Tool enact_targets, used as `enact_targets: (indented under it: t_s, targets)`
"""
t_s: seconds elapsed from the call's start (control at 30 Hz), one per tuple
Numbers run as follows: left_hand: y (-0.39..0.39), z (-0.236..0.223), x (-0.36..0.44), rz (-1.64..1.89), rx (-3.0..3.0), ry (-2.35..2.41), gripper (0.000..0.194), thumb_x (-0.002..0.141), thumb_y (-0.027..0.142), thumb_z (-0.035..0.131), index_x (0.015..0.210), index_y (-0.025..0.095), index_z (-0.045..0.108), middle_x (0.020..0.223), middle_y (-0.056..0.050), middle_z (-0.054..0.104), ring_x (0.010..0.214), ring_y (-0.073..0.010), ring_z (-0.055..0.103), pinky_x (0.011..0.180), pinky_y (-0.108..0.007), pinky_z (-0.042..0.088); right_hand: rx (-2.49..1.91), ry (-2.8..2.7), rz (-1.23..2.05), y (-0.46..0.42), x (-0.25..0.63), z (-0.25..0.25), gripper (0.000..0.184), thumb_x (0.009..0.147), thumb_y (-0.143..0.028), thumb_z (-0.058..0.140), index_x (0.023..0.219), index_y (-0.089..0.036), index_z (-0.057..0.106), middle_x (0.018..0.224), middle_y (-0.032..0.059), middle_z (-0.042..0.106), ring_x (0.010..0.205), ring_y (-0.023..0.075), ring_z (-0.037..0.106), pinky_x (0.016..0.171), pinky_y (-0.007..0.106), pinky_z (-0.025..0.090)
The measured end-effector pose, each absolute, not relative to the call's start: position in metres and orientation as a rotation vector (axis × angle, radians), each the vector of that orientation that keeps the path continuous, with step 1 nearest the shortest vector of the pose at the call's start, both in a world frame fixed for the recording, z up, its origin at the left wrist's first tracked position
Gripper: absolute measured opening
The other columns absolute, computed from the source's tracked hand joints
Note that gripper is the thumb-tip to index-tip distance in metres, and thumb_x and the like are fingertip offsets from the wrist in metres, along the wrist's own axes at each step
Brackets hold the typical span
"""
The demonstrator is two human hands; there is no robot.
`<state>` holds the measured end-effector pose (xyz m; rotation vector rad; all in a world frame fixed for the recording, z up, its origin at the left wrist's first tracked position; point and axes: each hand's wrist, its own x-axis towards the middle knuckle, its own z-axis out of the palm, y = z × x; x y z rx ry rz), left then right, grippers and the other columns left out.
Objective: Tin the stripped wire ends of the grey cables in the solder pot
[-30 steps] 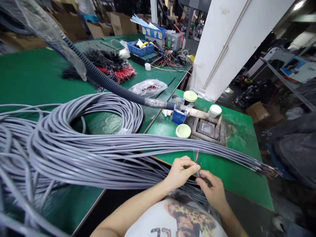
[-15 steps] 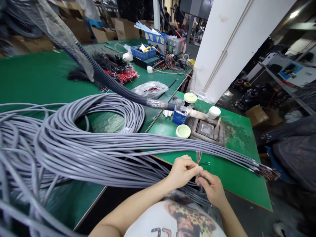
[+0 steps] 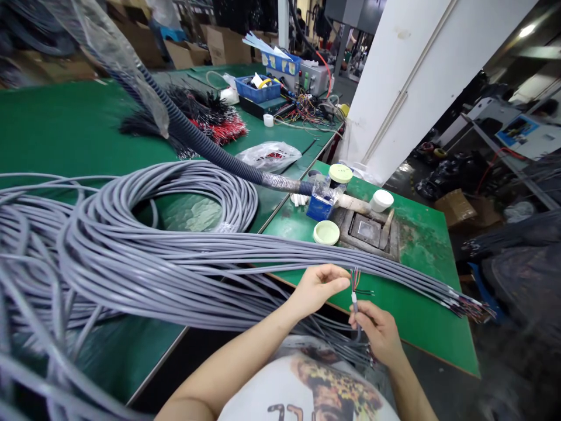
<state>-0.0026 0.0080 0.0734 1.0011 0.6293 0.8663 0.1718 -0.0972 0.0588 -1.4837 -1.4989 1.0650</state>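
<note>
Left hand (image 3: 322, 286) has come off the cable end, now just left of its fanned wires (image 3: 355, 282); thumb and forefinger slightly apart. Right hand (image 3: 377, 328) still pinches the gray cable (image 3: 356, 310) below the wires, fingers clamped on it, at near edge of the green table (image 3: 429, 333). Wire tips maybe bare, too small to tell. Cable bundle (image 3: 307, 250) lies on the far side of the hands.

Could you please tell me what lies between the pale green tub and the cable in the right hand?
In the head view, a bundle of grey cables crosses between the pale green tub and the held cable in the right hand.
</note>
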Motion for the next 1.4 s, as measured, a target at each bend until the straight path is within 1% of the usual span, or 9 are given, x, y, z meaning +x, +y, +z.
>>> enact_targets:
  t_s: [0.23,0.43,0.77,0.93,1.07,1.13,1.2,1.27,1.4]
  targets:
    - [0.014,0.090,0.000,0.875,0.909,0.627,0.021,0.066,0.030,0.077,0.067,0.012,0.068,0.065,-0.002,0.068,0.060,-0.0107,0.057,0.064,-0.023,0.045,-1.461,-1.502,1.097,-0.094,0.172,0.056,0.017,0.092,-0.029,0.049,0.094,-0.020,0.063,0.076,0.0012,0.064,0.065,0.0129,0.059,0.063,0.024,0.047]
    - [0.015,0.083,0.001,0.891,0.897,0.701,0.021,0.065,0.029,0.078,0.061,0.012,0.066,0.058,0.000,0.065,0.055,-0.0090,0.053,0.059,-0.021,0.042,-1.481,-1.478,1.096,-0.092,0.172,0.055,0.018,0.092,-0.030,0.049,0.092,-0.019,0.063,0.074,0.0016,0.065,0.063,0.0129,0.059,0.063,0.024,0.047]
    - [0.013,0.071,0.004,0.915,0.909,0.764,0.026,0.068,0.036,0.076,0.062,0.012,0.066,0.058,-0.001,0.065,0.055,-0.0102,0.054,0.059,-0.023,0.044,-1.488,-1.404,1.095,-0.091,0.172,0.057,0.020,0.091,-0.032,0.049,0.092,-0.018,0.063,0.074,0.0030,0.065,0.062,0.0139,0.059,0.061,0.026,0.048]
    - [0.011,0.069,0.005,0.967,0.898,0.757,0.026,0.070,0.037,0.074,0.065,0.012,0.066,0.058,-0.002,0.065,0.055,-0.0105,0.054,0.060,-0.023,0.045,-1.456,-1.340,1.160,-0.087,0.167,0.060,0.012,0.088,-0.029,0.054,0.094,-0.019,0.058,0.072,0.0008,0.063,0.062,0.0134,0.058,0.062,0.027,0.048]
    - [0.008,0.070,0.008,0.955,0.935,0.734,0.024,0.071,0.035,0.073,0.066,0.012,0.065,0.059,-0.001,0.065,0.056,-0.0101,0.055,0.061,-0.023,0.045,-1.484,-1.272,1.068,-0.074,0.154,0.070,0.031,0.076,-0.022,0.067,0.103,-0.022,0.053,0.067,-0.0053,0.055,0.059,0.0110,0.053,0.059,0.024,0.046]
    - [0.006,0.070,0.009,0.950,0.956,0.719,0.024,0.071,0.034,0.073,0.066,0.012,0.065,0.060,-0.001,0.065,0.057,-0.0103,0.055,0.061,-0.023,0.045,-1.544,-1.282,0.947,-0.066,0.149,0.078,0.022,0.077,-0.025,0.067,0.096,-0.021,0.056,0.064,-0.0060,0.053,0.055,0.0099,0.051,0.056,0.022,0.044]
    - [0.004,0.068,0.010,0.961,0.970,0.707,0.023,0.072,0.034,0.073,0.067,0.012,0.065,0.062,-0.001,0.066,0.058,-0.0110,0.056,0.061,-0.023,0.046,-1.572,-1.316,0.859,-0.059,0.145,0.085,0.011,0.083,-0.030,0.061,0.086,-0.020,0.058,0.059,-0.0053,0.052,0.052,0.0096,0.050,0.053,0.022,0.042]
    - [0.003,0.066,0.010,0.981,0.991,0.705,0.023,0.072,0.034,0.073,0.067,0.013,0.066,0.065,-0.002,0.066,0.060,-0.0120,0.057,0.063,-0.024,0.047,-1.561,-1.352,0.813,-0.054,0.144,0.090,0.016,0.087,-0.033,0.056,0.079,-0.019,0.059,0.057,-0.0042,0.053,0.052,0.0101,0.051,0.054,0.022,0.042]
    - [0.003,0.060,0.007,1.046,1.060,0.725,0.024,0.074,0.035,0.071,0.067,0.013,0.066,0.067,-0.003,0.066,0.064,-0.0134,0.058,0.066,-0.025,0.047,-1.525,-1.366,0.782,-0.050,0.144,0.094,0.021,0.087,-0.035,0.057,0.074,-0.019,0.060,0.059,-0.0026,0.054,0.055,0.0112,0.051,0.055,0.023,0.043]
